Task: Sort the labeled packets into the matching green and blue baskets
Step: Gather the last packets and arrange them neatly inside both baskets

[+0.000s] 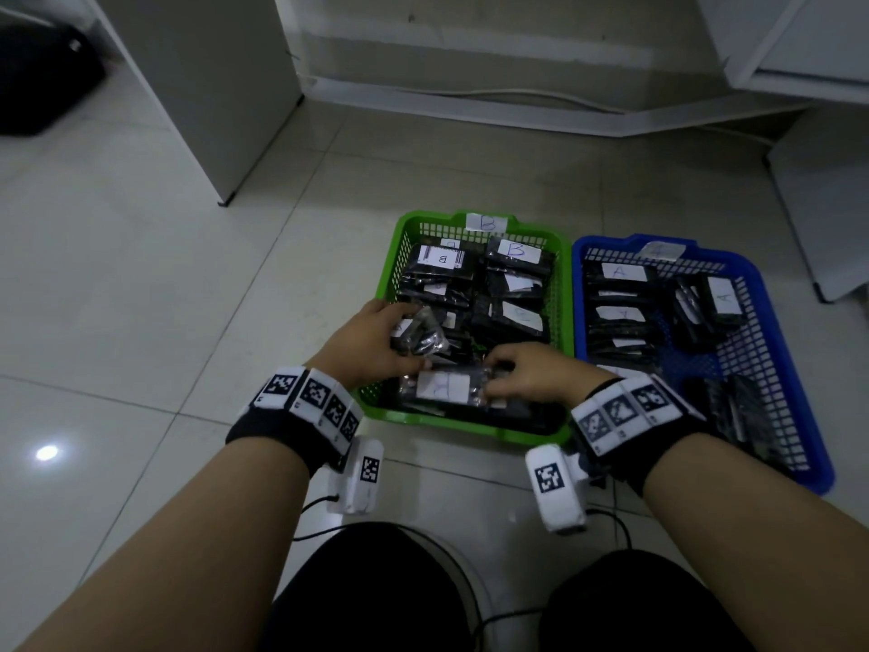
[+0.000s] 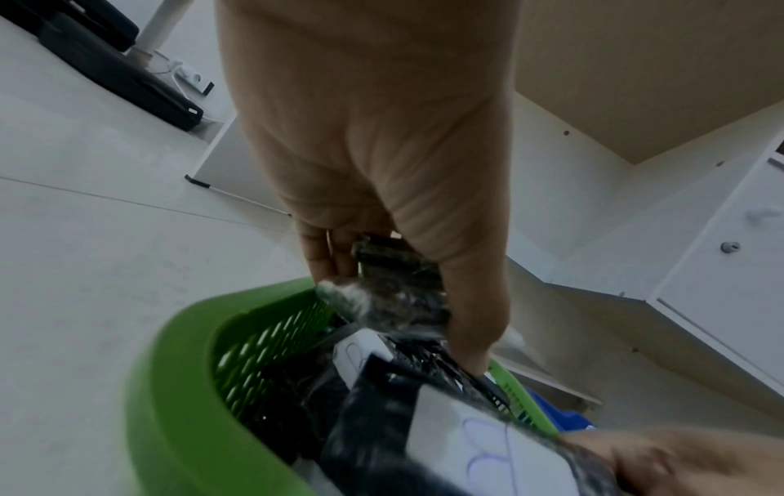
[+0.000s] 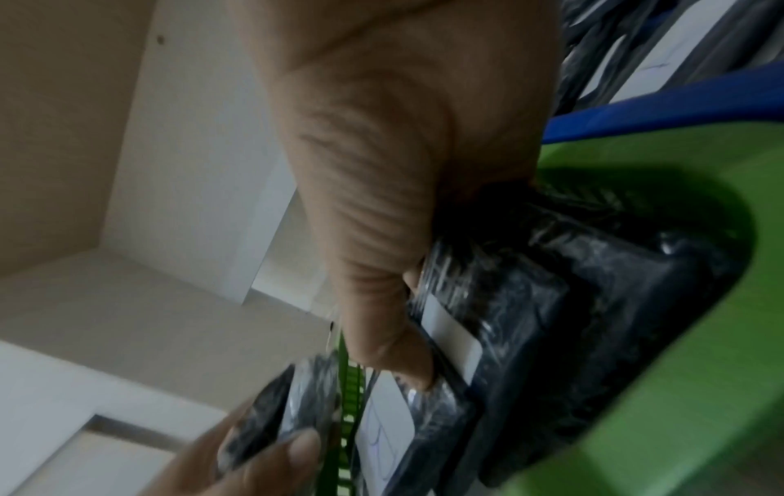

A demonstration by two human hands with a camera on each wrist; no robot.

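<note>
**Both hands in the green basket, each on a packet**

Left hand (image 1: pixel 371 338) is over the near-left part of the green basket (image 1: pixel 394 249), fingers curled round a crumpled dark packet (image 1: pixel 420 332) held above the pile; the left wrist view shows thumb and fingers wrapped on that packet (image 2: pixel 394 288), so it grips it; right hand (image 1: pixel 533 374) is at the basket's near edge, fingertips pinching the right end of a flat labeled packet (image 1: pixel 444 385) that lies face-up with a white label (letter looks like B, upside down from here); the right wrist view is blurred but shows the thumb pressed on a dark packet (image 3: pixel 500 318) with a white label; green basket carries a B tag on its far rim and holds many dark packets marked B; blue basket (image 1: pixel 818 472) sits just beside it on the right, touching, with an A tag and packets marked A; both baskets rest on a pale tiled floor (image 1: pixel 141 275).
</note>
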